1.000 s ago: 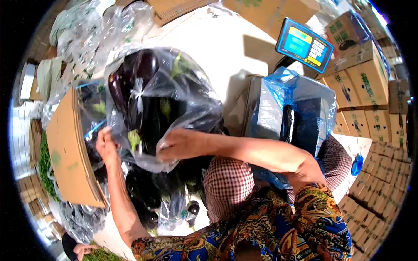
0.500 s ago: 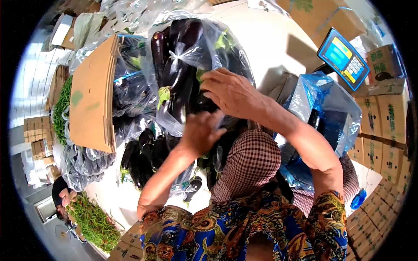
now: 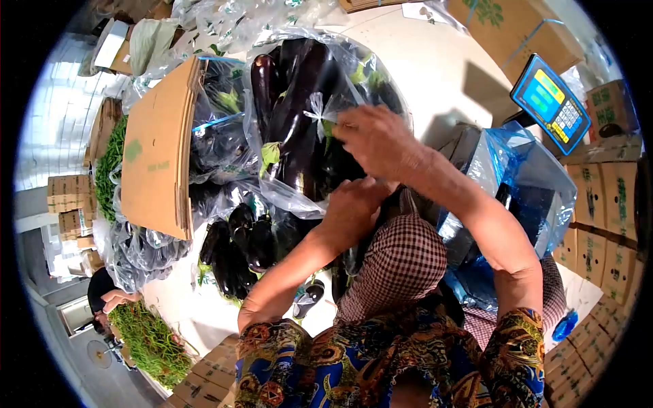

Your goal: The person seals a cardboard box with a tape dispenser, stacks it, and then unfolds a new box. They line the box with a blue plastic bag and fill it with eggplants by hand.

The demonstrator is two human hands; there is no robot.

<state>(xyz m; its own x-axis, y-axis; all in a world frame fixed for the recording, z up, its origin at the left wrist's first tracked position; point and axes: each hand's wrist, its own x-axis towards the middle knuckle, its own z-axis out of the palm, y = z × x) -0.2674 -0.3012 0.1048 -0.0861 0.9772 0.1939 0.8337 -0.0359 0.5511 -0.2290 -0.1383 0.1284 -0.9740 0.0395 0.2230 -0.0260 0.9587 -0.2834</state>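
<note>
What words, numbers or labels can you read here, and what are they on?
None reads clearly.
Weighing-scale display: markings too small.
Stacked cartons, right: print too small.
Large carton, top right: green print, blurred.
Flattened cardboard, left: green marks, illegible.
Clear plastic bags, top: green print, blurred.

On the pale floor [image 3: 425,71] — loose dark eggplants [image 3: 228,262], a green heap [image 3: 149,345].

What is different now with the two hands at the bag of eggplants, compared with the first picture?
The left hand has left the bag's left edge, apparently releasing the film, and crossed rightward beside the right hand. The right hand has moved farther forward and right over the eggplants. The cardboard stack still stands left of the bag.
</note>
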